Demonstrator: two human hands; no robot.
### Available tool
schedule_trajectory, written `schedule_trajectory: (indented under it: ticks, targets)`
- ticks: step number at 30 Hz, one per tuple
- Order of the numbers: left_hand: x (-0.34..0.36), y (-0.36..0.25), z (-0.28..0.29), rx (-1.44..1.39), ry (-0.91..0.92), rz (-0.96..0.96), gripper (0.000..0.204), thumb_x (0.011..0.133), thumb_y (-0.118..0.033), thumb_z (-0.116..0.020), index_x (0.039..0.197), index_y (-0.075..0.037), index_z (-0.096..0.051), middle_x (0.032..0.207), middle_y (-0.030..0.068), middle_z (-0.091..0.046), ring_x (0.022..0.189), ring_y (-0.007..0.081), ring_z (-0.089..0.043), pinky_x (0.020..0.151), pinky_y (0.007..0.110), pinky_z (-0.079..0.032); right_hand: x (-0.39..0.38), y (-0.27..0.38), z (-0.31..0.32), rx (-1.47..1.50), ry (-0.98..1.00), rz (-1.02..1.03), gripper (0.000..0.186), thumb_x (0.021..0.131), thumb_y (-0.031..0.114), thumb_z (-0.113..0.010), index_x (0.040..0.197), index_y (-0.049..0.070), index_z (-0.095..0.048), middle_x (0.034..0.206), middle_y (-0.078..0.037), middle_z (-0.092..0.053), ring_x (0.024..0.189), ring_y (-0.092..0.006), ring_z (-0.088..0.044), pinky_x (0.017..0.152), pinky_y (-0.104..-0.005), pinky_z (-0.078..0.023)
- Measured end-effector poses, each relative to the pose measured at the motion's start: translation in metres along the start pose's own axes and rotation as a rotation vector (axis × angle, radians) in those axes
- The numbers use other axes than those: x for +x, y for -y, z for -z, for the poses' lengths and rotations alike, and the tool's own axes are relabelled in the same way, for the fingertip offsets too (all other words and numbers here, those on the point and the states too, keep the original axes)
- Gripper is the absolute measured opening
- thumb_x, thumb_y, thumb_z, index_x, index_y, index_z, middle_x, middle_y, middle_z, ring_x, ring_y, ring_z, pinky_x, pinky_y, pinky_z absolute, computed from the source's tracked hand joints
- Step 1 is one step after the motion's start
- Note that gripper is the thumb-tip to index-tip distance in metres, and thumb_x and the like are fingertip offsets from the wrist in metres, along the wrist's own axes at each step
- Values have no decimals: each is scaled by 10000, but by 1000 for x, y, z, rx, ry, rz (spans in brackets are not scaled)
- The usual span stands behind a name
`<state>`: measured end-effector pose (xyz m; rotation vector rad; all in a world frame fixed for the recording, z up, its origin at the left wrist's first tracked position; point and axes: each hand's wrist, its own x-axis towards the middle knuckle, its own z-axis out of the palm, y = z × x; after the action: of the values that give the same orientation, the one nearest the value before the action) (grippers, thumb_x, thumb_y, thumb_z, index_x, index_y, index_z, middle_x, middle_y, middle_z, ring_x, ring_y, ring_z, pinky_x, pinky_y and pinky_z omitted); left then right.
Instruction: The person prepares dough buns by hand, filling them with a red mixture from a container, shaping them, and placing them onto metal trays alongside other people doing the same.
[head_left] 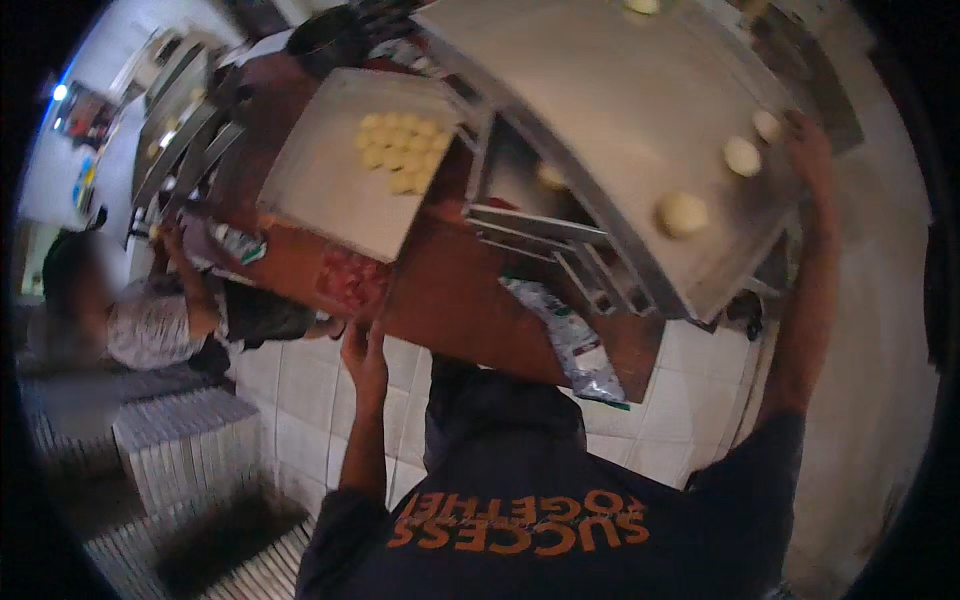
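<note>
My left hand [363, 348] is at the front edge of the brown table, just below a clear tray of red pieces [352, 280]. Its fingers point up toward the tray, too blurred to show whether they grip it. Far to the right, my right hand [808, 150] reaches over the edge of a large metal tray [600, 110]. It is beside a pale dough ball [768, 125], and its fingers are too indistinct to tell whether they hold it. Two more dough balls, one middle-sized [742, 157] and one nearer [682, 214], lie on that tray.
A second metal tray [310, 170] carries several small yellowish balls [403, 150]. Stacked trays [540, 235] stand under the large one. A patterned plastic packet [570, 340] lies at the table's front edge. Another person [160, 320] works at the left, near stacked pale slats [190, 450].
</note>
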<state>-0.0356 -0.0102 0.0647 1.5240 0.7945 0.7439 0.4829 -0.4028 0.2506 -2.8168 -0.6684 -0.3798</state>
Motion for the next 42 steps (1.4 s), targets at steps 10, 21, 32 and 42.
schedule_trajectory:
  ticks: [10, 21, 32, 42]
  targets:
    - [254, 141, -19, 606, 182, -42, 448, 736, -199, -655, 1098, -14, -466, 954, 195, -601, 855, 276, -596, 751, 358, -463, -182, 256, 39, 407, -1027, -182, 196, 857, 70, -507, 1012, -32, -571, 963, -107, -613, 844, -168, -585, 763, -268, -475]
    - [299, 105, -68, 184, 401, 342, 567, 650, -169, -718, 1099, 8, -423, 1011, 146, -563, 925, 265, -564, 797, 352, -456, -272, 390, -154, 824, 185, -160, 193, 727, 33, -578, 918, 5, -589, 859, -140, -604, 781, -246, -605, 675, -306, -467]
    - [177, 61, 3, -311, 645, 15, 384, 740, -69, -584, 1086, -73, -417, 926, 130, -543, 800, 263, -544, 681, 380, -474, -309, 278, -238, 186, 231, 12, 494, 699, 191, -632, 1136, 25, -473, 1183, -228, -438, 1092, -395, -411, 904, -490, -331]
    - [19, 128, -76, 841, 435, -410, 261, 693, -107, -614, 940, -33, -573, 990, 163, -528, 1019, 349, -481, 799, 439, -429, -288, 262, -273, 162, 641, -9, 552, 652, 245, -691, 1080, 13, -430, 987, -209, -567, 931, -388, -559, 790, -491, -436]
